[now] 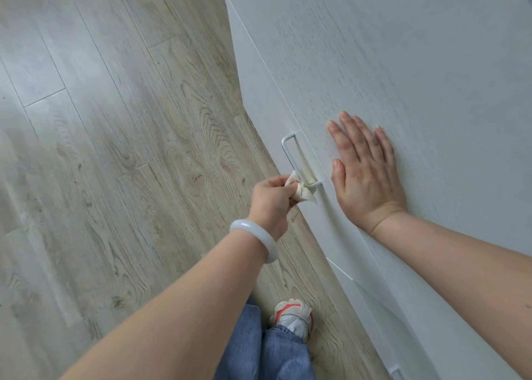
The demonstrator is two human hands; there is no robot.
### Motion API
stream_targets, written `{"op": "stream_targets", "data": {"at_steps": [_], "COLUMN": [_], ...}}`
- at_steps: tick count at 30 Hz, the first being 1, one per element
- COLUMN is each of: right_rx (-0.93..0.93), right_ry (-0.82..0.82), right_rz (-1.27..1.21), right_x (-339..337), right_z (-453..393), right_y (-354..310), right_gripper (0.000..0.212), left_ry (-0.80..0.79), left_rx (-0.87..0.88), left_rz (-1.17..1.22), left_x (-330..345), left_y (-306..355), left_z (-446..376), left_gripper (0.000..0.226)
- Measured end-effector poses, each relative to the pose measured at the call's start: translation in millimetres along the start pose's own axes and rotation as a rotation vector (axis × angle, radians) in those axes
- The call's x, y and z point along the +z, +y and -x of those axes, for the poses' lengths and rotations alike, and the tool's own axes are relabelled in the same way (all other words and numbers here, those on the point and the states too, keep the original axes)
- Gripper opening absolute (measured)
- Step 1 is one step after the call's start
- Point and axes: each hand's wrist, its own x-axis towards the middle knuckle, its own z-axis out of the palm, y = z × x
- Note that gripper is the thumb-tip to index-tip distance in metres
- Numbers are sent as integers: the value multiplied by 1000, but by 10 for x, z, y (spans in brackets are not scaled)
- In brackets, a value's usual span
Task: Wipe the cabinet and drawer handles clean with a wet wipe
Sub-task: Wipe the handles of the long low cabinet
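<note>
Head view, grip. My left hand [272,197]: fingers curled, pinching a crumpled off-white wet wipe [302,191] between thumb and fingertips. The wipe is bunched round the near end of a slim white metal bar handle [290,156], where the bar bends back toward the front panel. The far end of the handle is bare.

My right hand [365,172]: fingers straight and slightly spread, palm pressed flat on the top of the white cabinet [417,77], just beside the handle. It holds nothing.

Writing and labels: none readable on any surface.

Materials and shapes:
- Cabinet: white board with a faint embossed wood grain, matt; flat top, sharp straight edges. Thin seams on the front panel below my right forearm mark separate fronts.
- Handle: thin rod, rectangular loop shape with rounded corners, standing off the front near the top edge.
- A second small white handle [394,371] shows in part at the bottom edge of the view.
- Wipe: soft, wrinkled, folded on itself.
- Pale milky-white smooth round bangle [256,238] on my left wrist.
- Grey-beige wood-grain plank floor [115,149], with knots and seams visible.
- Blue denim trouser legs [270,351] and one white trainer with red-orange trim [293,316], on the floor close to the cabinet base.
</note>
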Motion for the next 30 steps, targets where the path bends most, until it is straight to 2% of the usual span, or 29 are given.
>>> {"op": "stream_targets", "data": {"at_steps": [6,11,14,20,24,27,30], "right_rx": [-5,-3,-4,-2,-1,-4,-3], "right_ry": [-6,-4,-9,-11,-15,-20,-22], "right_rz": [-1,1,4,-4,-1,1,7], "right_x": [-7,1,-2,-10,-14,-16,-22], "right_z": [-1,2,-6,3,-9,-9,-6], "right_y": [0,4,-2,-1,-5,-6,1], "right_gripper": [55,55,55,56,56,56,56], "left_ry": [117,14,-30,117,44,6,-77], "left_rx": [83,37,39,149,185,127,70], "left_rz": [178,-22,-21,168,60,-56,-48], "left_x": [-113,-59,-163,-192,-13,-4,-88], "left_y": [458,216,132,595,774,799,757], "left_z": [-239,-88,-56,-242,-350,-433,-426], "left_gripper": [13,16,15,5,5,2,3]}}
